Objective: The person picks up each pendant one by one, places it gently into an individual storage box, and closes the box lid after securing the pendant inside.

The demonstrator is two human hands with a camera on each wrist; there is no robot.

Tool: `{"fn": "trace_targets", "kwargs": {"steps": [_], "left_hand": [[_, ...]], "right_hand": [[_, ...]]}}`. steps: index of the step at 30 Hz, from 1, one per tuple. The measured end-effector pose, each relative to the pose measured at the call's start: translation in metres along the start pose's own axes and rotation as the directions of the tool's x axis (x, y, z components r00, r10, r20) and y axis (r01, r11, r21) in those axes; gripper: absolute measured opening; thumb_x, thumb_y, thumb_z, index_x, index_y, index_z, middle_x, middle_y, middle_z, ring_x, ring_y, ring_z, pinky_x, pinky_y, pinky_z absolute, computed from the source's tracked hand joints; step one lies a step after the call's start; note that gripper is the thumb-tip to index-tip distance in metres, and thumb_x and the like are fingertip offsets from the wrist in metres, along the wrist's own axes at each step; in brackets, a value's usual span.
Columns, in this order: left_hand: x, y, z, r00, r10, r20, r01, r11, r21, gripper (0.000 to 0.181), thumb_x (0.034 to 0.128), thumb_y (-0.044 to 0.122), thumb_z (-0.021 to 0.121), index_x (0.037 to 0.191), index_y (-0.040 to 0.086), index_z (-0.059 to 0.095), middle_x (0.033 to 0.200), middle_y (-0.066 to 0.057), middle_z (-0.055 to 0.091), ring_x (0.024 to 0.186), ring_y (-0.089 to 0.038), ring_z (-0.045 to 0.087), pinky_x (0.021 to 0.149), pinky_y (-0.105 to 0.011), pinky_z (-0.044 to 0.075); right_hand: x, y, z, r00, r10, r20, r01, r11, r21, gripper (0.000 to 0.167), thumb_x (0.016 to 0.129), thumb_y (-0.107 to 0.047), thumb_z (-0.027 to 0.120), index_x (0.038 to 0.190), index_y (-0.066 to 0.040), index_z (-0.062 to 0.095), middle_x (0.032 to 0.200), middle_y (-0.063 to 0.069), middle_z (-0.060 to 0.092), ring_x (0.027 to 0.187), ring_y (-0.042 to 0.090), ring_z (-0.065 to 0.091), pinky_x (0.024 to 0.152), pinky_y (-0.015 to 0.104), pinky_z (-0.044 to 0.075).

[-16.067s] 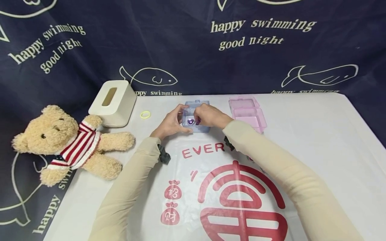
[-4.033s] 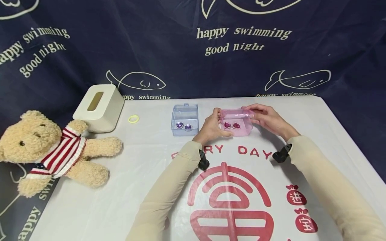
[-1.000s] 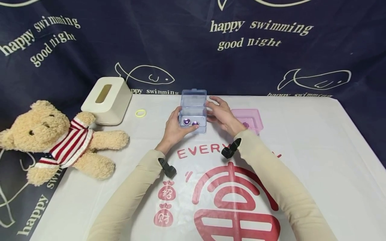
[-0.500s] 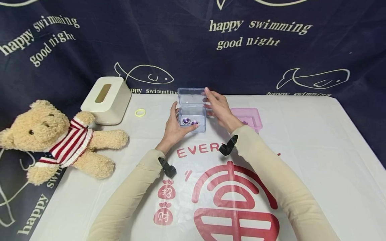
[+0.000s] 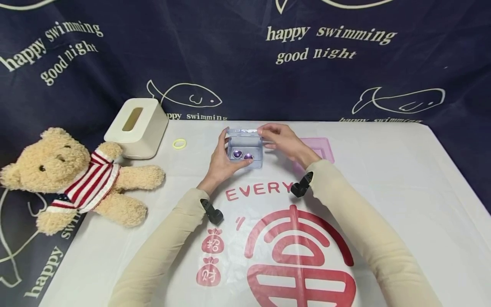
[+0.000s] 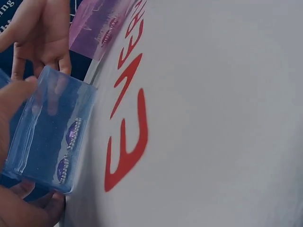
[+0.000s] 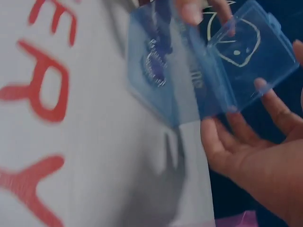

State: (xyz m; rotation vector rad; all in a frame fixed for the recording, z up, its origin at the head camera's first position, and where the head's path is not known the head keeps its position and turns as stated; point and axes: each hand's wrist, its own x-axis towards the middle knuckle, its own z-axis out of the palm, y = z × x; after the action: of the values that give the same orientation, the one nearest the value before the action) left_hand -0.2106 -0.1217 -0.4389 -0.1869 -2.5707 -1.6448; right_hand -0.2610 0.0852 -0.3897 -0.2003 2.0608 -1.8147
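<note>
In the head view a small clear blue plastic box [image 5: 257, 163] sits at the back middle of the table. Two purple gems with sparkling rims lie inside it, one gem [image 5: 237, 154] left of the other [image 5: 249, 157]. My left hand [image 5: 221, 164] grips the box from the left, thumb across the front, other fingers along the far left side. At the back, the hinged lid [image 5: 242, 131] stands partly tilted. My right hand [image 5: 284, 140] holds the lid's right edge, and in the right wrist view its fingers reach behind the lid [image 7: 265, 61].
A pink plastic box [image 5: 327, 151] stands to the right, partly behind my right forearm; a red gem [image 6: 110, 32] shows in it. To the left are a yellow ring [image 5: 179, 143], a white tissue box [image 5: 134, 128] and a teddy bear [image 5: 84, 179]. A dark curtain hangs behind.
From the pink box both hands have come to the blue box. Over the last second the right hand has taken the upright lid and tipped it forward. The left hand has stayed put.
</note>
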Motion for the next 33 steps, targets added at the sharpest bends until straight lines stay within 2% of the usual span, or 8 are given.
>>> {"fn": "trace_targets", "kwargs": {"steps": [5,8,11,15,18,20,28,33], "left_hand": [[0.001,0.003,-0.008,0.994,-0.066,0.089,0.080,0.982,-0.171,0.088,0.0777,0.027,0.081,0.148,0.032,0.029,0.149,-0.009,0.039,0.134,-0.035,0.045,0.109,-0.046,0.040],[0.002,0.003,-0.013,0.987,-0.102,0.122,0.128,0.966,-0.226,0.060,0.0916,0.034,0.064,0.145,0.029,0.038,0.151,-0.006,0.038,0.139,-0.033,0.039,0.113,-0.050,0.034],[0.001,0.001,-0.015,0.982,-0.129,0.135,0.159,0.957,-0.244,0.047,0.0979,0.041,0.049,0.142,0.025,0.044,0.154,-0.004,0.036,0.142,-0.029,0.033,0.116,-0.053,0.027],[0.000,-0.002,-0.014,0.978,-0.162,0.130,0.191,0.947,-0.258,0.043,0.0975,0.033,0.051,0.139,0.024,0.049,0.155,-0.001,0.034,0.144,-0.027,0.032,0.118,-0.049,0.026],[-0.001,-0.004,-0.013,0.980,-0.156,0.124,0.184,0.950,-0.253,0.045,0.0949,0.022,0.058,0.139,0.024,0.049,0.155,-0.003,0.034,0.142,-0.029,0.036,0.116,-0.043,0.031],[-0.002,-0.005,-0.012,0.982,-0.148,0.121,0.174,0.952,-0.252,0.048,0.0933,0.017,0.061,0.140,0.024,0.049,0.154,-0.005,0.035,0.140,-0.029,0.039,0.114,-0.041,0.035],[-0.002,-0.008,-0.011,0.986,-0.108,0.129,0.140,0.951,-0.274,0.053,0.0925,0.012,0.063,0.142,0.019,0.046,0.150,-0.012,0.040,0.136,-0.029,0.045,0.109,-0.044,0.041],[-0.002,-0.010,-0.009,0.988,-0.092,0.123,0.122,0.954,-0.272,0.053,0.0916,0.013,0.064,0.141,0.020,0.046,0.155,-0.006,0.033,0.138,-0.028,0.042,0.110,-0.042,0.040]], "right_hand": [[-0.005,0.006,-0.006,0.996,-0.049,0.071,0.058,0.991,-0.124,0.040,0.088,-0.014,0.070,0.125,-0.002,0.059,0.132,0.016,0.058,0.122,0.029,0.057,0.098,0.044,0.051],[-0.007,0.010,-0.009,0.991,-0.086,0.106,0.105,0.976,-0.191,0.044,0.082,-0.009,0.076,0.122,-0.003,0.060,0.137,0.013,0.054,0.126,0.030,0.054,0.101,0.043,0.049],[-0.008,0.013,-0.008,0.984,-0.126,0.129,0.156,0.952,-0.263,0.047,0.077,-0.005,0.079,0.120,0.000,0.060,0.141,0.013,0.049,0.131,0.033,0.049,0.109,0.044,0.042],[-0.010,0.014,-0.003,0.975,-0.166,0.148,0.212,0.894,-0.394,0.049,0.072,-0.005,0.082,0.116,0.002,0.062,0.145,0.016,0.043,0.133,0.034,0.047,0.106,0.045,0.045],[-0.011,0.014,0.001,0.965,-0.211,0.156,0.260,0.831,-0.491,0.046,0.071,-0.007,0.083,0.112,0.000,0.064,0.145,0.016,0.043,0.131,0.033,0.047,0.096,0.045,0.052],[-0.011,0.014,0.003,0.959,-0.239,0.152,0.283,0.803,-0.525,0.042,0.073,-0.010,0.083,0.110,0.000,0.066,0.145,0.016,0.044,0.130,0.033,0.047,0.092,0.044,0.054],[-0.012,0.017,0.016,0.950,-0.296,0.097,0.299,0.782,-0.548,0.035,0.080,-0.018,0.078,0.108,-0.001,0.065,0.141,0.017,0.047,0.124,0.032,0.054,0.087,0.040,0.057],[-0.014,0.018,0.017,0.953,-0.288,0.092,0.287,0.763,-0.580,0.037,0.080,-0.019,0.078,0.111,-0.006,0.063,0.142,0.016,0.045,0.124,0.032,0.052,0.087,0.041,0.057]]}}
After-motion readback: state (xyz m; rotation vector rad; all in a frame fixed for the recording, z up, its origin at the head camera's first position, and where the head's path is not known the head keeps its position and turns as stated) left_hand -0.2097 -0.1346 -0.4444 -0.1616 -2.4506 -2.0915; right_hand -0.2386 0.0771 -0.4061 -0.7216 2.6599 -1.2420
